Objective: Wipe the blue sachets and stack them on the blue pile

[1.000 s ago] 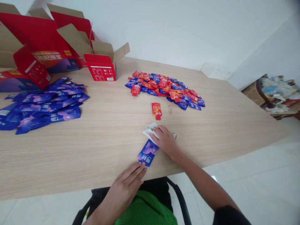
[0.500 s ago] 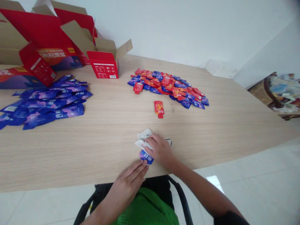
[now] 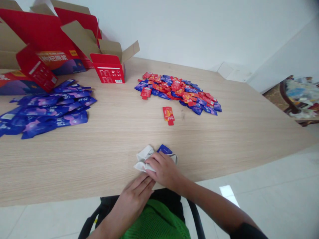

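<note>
My right hand (image 3: 165, 171) is closed over a crumpled whitish cloth (image 3: 145, 153) and presses it onto the table near its front edge. Out from behind the cloth pokes the far end of a blue sachet (image 3: 164, 149); the rest of it is covered by the cloth and hand. My left hand (image 3: 139, 189) lies flat at the near side of the cloth, fingers stretched out, its fingertips against the right hand. Whether those fingertips touch the sachet is hidden. A red sachet (image 3: 168, 115) with a narrow spout end lies by itself farther up the table.
A pile of mixed red and blue sachets (image 3: 174, 87) lies toward the back. Larger blue pouches (image 3: 52, 109) are heaped at left. Open red cartons (image 3: 109, 69) stand behind them along the wall. The wooden table (image 3: 112, 156) ends close to my lap.
My right hand and the cloth have slid toward me, reaching the left fingertips. The sachet's far end now shows beyond the cloth, while its near end has become covered.
</note>
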Motion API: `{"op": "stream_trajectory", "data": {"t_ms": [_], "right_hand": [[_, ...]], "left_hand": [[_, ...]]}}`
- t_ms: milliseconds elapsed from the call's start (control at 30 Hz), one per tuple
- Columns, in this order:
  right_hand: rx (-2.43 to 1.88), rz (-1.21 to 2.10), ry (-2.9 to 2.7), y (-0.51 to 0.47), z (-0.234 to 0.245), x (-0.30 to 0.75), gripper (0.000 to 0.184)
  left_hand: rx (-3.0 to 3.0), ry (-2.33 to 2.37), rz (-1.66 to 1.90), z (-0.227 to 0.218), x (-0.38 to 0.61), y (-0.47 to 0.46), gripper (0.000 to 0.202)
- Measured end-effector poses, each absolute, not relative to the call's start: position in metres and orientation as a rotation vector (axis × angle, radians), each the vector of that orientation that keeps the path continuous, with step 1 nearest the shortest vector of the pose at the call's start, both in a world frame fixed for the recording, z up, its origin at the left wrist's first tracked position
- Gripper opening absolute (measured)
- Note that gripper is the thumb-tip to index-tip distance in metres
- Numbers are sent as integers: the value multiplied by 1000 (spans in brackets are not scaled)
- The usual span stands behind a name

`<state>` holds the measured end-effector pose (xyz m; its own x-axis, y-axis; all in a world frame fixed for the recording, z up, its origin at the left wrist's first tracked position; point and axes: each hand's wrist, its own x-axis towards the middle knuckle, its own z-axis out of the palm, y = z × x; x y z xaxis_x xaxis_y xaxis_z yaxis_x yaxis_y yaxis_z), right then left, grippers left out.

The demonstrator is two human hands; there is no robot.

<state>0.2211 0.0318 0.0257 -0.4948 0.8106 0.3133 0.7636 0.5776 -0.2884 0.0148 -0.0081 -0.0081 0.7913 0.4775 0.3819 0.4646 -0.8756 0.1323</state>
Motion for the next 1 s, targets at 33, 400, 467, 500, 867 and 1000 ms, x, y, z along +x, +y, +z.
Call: {"op": "stream_trajectory", "data": {"t_ms": [33, 400, 467, 500, 867, 1000], "right_hand": [[-1302, 143, -2378, 34, 21, 222, 18], [-1533, -128, -2091, 99, 41, 285, 15], [-1472, -55, -2061, 79, 45, 266, 16], [-1404, 12, -2088, 66, 45, 254, 16], [-1467, -24, -2226, 79, 13, 256, 13], [-1542, -119, -2101, 108, 19, 293, 17]], "left_hand": [[2950, 767, 636, -8, 15, -8, 42], [2983, 775, 680, -8, 16, -7, 43], [2990, 777, 673, -7, 16, -8, 42], [2986, 780, 669, -7, 16, -8, 41], [2983, 785, 620, -9, 15, -8, 45], [2970, 781, 674, 0, 17, -4, 40]]}}
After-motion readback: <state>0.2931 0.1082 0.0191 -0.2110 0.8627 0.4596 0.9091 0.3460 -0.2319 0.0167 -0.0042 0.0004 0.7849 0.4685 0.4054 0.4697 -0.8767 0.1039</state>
